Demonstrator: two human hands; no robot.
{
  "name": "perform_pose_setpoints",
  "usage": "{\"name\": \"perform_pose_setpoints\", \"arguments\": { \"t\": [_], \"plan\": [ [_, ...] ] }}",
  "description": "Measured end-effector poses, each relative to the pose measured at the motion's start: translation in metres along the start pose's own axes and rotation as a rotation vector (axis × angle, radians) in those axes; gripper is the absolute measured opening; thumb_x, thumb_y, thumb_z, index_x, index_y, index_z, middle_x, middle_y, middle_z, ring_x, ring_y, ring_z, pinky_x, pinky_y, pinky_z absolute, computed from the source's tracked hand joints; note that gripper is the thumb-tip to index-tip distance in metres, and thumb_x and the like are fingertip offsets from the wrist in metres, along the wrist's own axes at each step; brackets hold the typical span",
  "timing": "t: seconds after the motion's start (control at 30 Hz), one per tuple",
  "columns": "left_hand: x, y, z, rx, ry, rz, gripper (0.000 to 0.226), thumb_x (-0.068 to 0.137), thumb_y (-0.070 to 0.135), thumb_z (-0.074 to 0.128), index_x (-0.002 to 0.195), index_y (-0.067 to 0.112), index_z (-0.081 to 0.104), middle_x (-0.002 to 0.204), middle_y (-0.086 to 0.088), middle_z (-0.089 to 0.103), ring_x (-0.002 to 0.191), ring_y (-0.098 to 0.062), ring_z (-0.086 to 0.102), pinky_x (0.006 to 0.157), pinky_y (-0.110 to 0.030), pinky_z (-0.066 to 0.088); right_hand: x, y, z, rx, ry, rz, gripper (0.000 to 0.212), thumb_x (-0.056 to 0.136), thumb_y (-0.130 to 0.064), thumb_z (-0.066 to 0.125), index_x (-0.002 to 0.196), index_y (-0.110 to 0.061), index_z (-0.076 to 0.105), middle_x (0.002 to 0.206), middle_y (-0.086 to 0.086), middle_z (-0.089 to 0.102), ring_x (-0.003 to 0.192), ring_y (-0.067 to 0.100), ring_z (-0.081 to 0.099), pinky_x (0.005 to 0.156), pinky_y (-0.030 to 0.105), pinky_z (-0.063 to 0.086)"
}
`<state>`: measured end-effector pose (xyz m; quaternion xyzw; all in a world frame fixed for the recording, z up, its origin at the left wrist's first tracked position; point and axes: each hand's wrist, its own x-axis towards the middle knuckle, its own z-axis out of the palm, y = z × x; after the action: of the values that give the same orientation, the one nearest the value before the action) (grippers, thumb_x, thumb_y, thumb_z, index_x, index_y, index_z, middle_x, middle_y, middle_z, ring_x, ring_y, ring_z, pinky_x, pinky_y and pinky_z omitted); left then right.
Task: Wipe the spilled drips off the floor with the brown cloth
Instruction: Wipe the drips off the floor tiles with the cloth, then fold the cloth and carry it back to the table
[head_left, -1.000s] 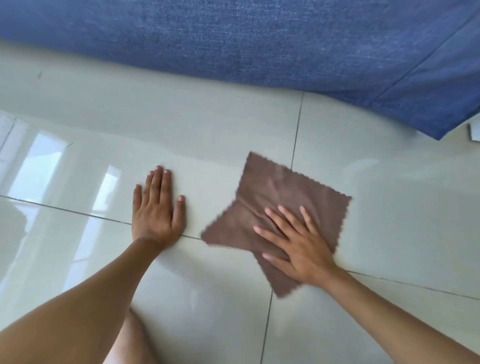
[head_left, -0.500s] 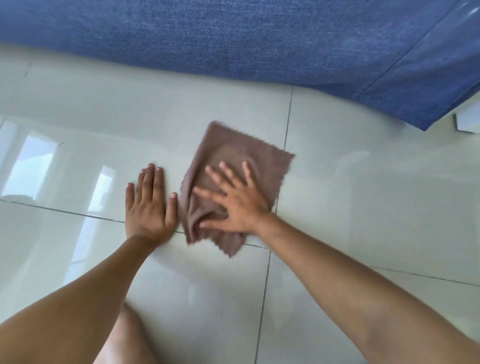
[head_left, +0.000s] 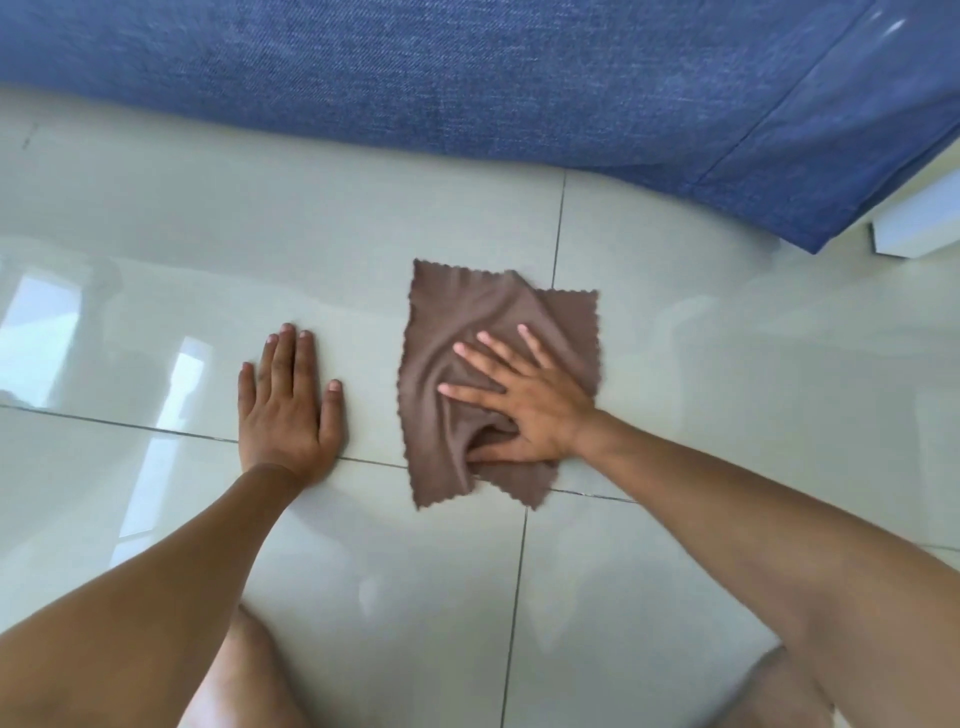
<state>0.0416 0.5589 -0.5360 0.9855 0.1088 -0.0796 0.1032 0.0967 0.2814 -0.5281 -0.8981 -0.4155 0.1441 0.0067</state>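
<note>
**Bunched cloth may skip the drips**

The brown cloth (head_left: 493, 332) lies on the tiled floor (head_left: 727, 415) across a grout joint, rumpled into folds under the right hand (head_left: 524, 405). That hand presses flat, fingers (head_left: 470, 389) spread apart, pinning the cloth rather than clamping it. No drips show on the glossy tile, so any missed wet patch is hard to spot. The folds could ride over liquid and smear it. The left hand (head_left: 288, 410) is splayed open on bare tile just beside the cloth, bracing; on a wet spot it might slip. The blue fabric (head_left: 467, 78) beyond could catch a long stroke.
</note>
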Motion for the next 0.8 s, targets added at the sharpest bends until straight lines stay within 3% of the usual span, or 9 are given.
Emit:
{"name": "perform_pose_setpoints", "arguments": {
  "t": [0.2, 0.27, 0.33, 0.4, 0.47, 0.57, 0.7, 0.8],
  "plan": [
    [0.001, -0.004, -0.004, 0.003, -0.058, 0.022, 0.077, 0.087, 0.05, 0.008, 0.154, 0.013, 0.008, 0.163, -0.006, 0.004, 0.151, -0.02, 0.003, 0.122, -0.041, -0.001, -0.004, -0.048, 0.003, 0.028, -0.015, -0.087, 0.091, 0.071, -0.083, 0.038, 0.146, -0.044, 0.007, 0.162, 0.001, 0.002, 0.148, 0.024, -0.004, 0.115, 0.055, -0.013],
    [0.002, -0.005, -0.008, 0.004, -0.111, 0.035, 0.077, 0.087, 0.052, 0.007, 0.154, 0.013, 0.004, 0.163, -0.005, 0.0, 0.151, -0.02, -0.001, 0.122, -0.04, -0.002, -0.031, -0.048, 0.0, 0.12, 0.063, 0.08, 0.092, 0.069, -0.083, 0.041, 0.147, -0.043, 0.01, 0.161, 0.002, 0.006, 0.149, 0.023, 0.0, 0.117, 0.058, -0.003],
    [0.004, -0.006, -0.015, 0.008, -0.141, 0.043, 0.073, 0.092, 0.049, 0.015, 0.154, 0.011, 0.007, 0.163, -0.008, 0.003, 0.151, -0.022, 0.003, 0.122, -0.041, 0.003, -0.057, -0.045, -0.008, 0.226, 0.252, 0.38, 0.077, 0.077, -0.073, 0.045, 0.143, -0.036, 0.031, 0.156, 0.005, 0.027, 0.145, 0.027, 0.019, 0.116, 0.058, 0.016],
    [0.005, -0.003, -0.027, -0.016, -0.119, 0.068, 0.069, 0.092, 0.045, 0.023, 0.15, 0.007, 0.025, 0.159, -0.014, 0.023, 0.148, -0.029, 0.02, 0.121, -0.043, 0.017, -0.075, -0.037, -0.01, 0.241, 0.458, 0.647, 0.05, 0.085, -0.053, 0.049, 0.127, -0.027, 0.055, 0.132, 0.008, 0.056, 0.127, 0.032, 0.048, 0.106, 0.051, 0.037],
    [-0.002, 0.006, -0.038, -0.006, -0.063, 0.156, 0.064, 0.089, 0.044, 0.027, 0.134, 0.003, 0.048, 0.139, -0.019, 0.05, 0.13, -0.038, 0.047, 0.106, -0.047, 0.039, -0.082, -0.032, -0.009, 0.299, 0.543, 0.798, 0.036, 0.082, -0.039, 0.051, 0.108, -0.022, 0.068, 0.101, 0.003, 0.07, 0.1, 0.031, 0.062, 0.089, 0.042, 0.049],
    [-0.019, 0.019, -0.044, -0.033, -0.016, 0.214, 0.051, 0.089, 0.043, 0.036, 0.107, 0.003, 0.063, 0.107, -0.015, 0.063, 0.1, -0.038, 0.06, 0.077, -0.043, 0.052, -0.077, -0.033, -0.011, 0.474, 0.405, 0.951, 0.026, 0.08, -0.033, 0.058, 0.1, -0.021, 0.07, 0.091, 0.001, 0.072, 0.096, 0.031, 0.061, 0.085, 0.038, 0.046],
    [-0.019, 0.035, -0.046, -0.24, -0.159, -0.064, 0.039, 0.09, 0.037, 0.056, 0.114, 0.007, 0.063, 0.117, -0.012, 0.057, 0.11, -0.031, 0.057, 0.088, -0.038, 0.049, -0.064, -0.039, -0.015, 0.575, 0.213, 1.109, 0.033, 0.081, -0.038, 0.066, 0.108, -0.018, 0.066, 0.103, 0.001, 0.071, 0.106, 0.027, 0.055, 0.094, 0.036, 0.044],
    [-0.009, 0.046, -0.046, -0.38, -0.193, -0.252, 0.034, 0.085, 0.026, 0.062, 0.114, 0.007, 0.065, 0.118, -0.012, 0.06, 0.101, -0.03, 0.063, 0.085, -0.031, 0.049, -0.052, -0.044, -0.019, 0.622, 0.17, 1.132, 0.022, 0.081, -0.028, 0.063, 0.101, -0.02, 0.069, 0.101, -0.001, 0.073, 0.104, 0.024, 0.059, 0.095, 0.035, 0.044]
  ]
}}
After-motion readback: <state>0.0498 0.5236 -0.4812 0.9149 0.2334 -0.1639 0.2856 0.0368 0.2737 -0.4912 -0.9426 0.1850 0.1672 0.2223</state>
